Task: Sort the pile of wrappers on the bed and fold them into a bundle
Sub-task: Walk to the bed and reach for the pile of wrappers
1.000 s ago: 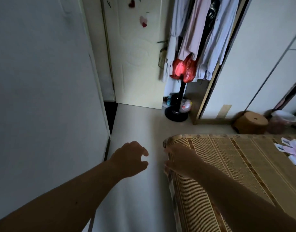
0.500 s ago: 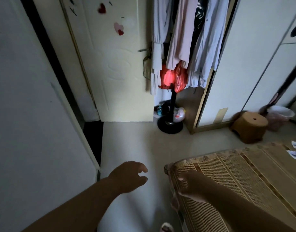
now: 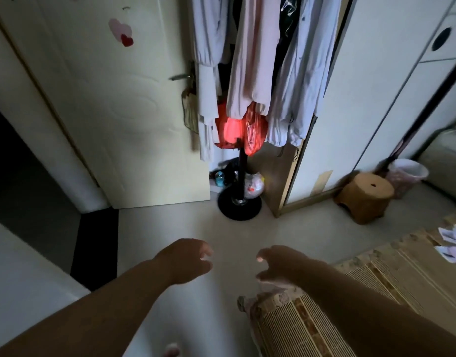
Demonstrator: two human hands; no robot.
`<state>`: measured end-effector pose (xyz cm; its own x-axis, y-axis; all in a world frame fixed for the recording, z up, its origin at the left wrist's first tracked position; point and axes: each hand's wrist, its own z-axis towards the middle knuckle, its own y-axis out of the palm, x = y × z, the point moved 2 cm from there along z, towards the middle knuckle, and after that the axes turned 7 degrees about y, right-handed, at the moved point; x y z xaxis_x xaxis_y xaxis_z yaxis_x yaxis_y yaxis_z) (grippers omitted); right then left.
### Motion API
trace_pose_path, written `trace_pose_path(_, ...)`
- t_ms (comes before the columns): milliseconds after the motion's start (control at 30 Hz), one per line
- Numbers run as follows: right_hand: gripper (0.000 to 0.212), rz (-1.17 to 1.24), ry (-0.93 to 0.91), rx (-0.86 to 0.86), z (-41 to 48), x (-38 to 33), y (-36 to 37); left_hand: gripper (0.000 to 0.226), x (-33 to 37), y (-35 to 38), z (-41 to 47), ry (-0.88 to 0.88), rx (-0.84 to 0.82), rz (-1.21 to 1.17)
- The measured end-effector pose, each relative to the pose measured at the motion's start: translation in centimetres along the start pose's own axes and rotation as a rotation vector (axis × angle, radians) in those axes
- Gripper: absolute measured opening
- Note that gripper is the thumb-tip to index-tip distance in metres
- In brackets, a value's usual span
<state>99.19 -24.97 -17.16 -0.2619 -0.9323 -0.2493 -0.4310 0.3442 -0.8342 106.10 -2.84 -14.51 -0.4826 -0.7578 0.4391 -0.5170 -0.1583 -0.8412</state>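
Observation:
A few pale pink and white wrappers [image 3: 453, 243] lie on the bed's woven bamboo mat [image 3: 391, 274] at the far right edge of the view. My left hand [image 3: 185, 261] hovers over the floor, fingers loosely curled and holding nothing. My right hand [image 3: 278, 266] hangs just beyond the near corner of the bed, fingers apart and empty. Both hands are far from the wrappers.
A coat stand [image 3: 239, 199] hung with clothes and a red bag stands ahead beside the cream door [image 3: 118, 119]. A wooden stool [image 3: 366, 197] and a pink bin [image 3: 407, 176] sit by the white wardrobe [image 3: 376, 99]. A dark doorway [image 3: 20, 171] opens at left.
The view has tilted up and turned left, so the bed fills less of the frame. My right hand has lifted off the bed corner and now hangs above the floor.

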Motion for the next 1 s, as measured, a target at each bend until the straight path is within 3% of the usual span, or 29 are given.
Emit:
trace_pose_path(267,0.057,0.118,0.166,0.099,11.6,-2.3,-6.5,0.046,-6.0,-9.1,13.4,0.18,-0.085,0.098)
trace_pose_path(467,0.053,0.245,0.304,0.164,15.8,-1.7,-8.7,0.046,-5.4,-12.1,21.5,0.301,-0.147,0.118)
trace_pose_path(767,0.053,0.447,0.562,0.181,19.8,9.9,-10.4,0.033,4.8,-10.0,35.5,0.608,-0.336,0.386)
trace_pose_path(1000,0.053,0.568,0.759,0.252,20.7,22.9,-15.0,0.043,16.2,-6.9,48.7,0.763,-0.495,0.413)
